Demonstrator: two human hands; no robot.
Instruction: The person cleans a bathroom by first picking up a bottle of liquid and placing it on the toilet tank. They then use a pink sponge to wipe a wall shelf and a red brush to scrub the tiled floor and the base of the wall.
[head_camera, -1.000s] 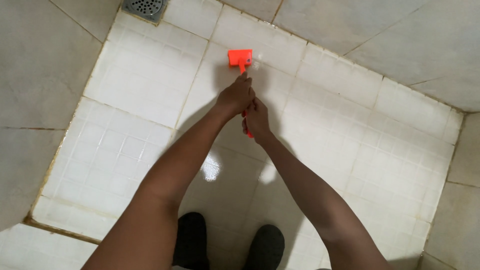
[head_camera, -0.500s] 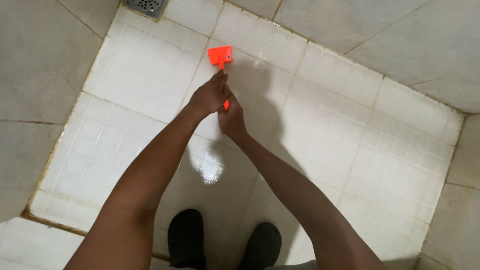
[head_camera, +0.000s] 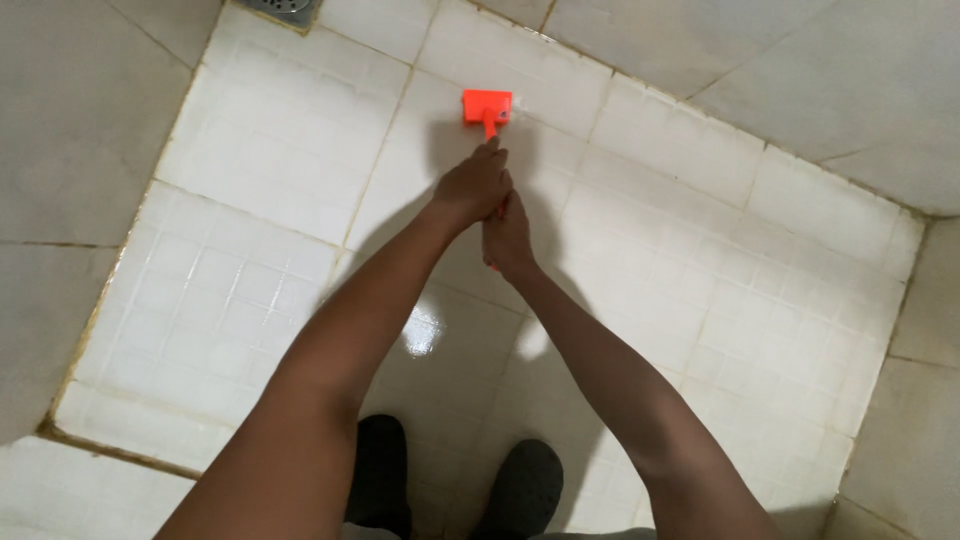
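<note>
Both hands — left above right — closed tight round the brush handle, head below the drain

Both arms reach forward; left hand clenched ahead — right hand clenched just behind, touching.

The light is soft and moderately bright, coming from above and behind the person. It throws a broad, soft-edged shadow of the arms and hands across the floor beneath and just beyond them. Below the hands, between the forearms, two small patches of glare shine on the wet tiles. The picture is sharp in the middle. The forearms nearest the camera are slightly soft.
</note>
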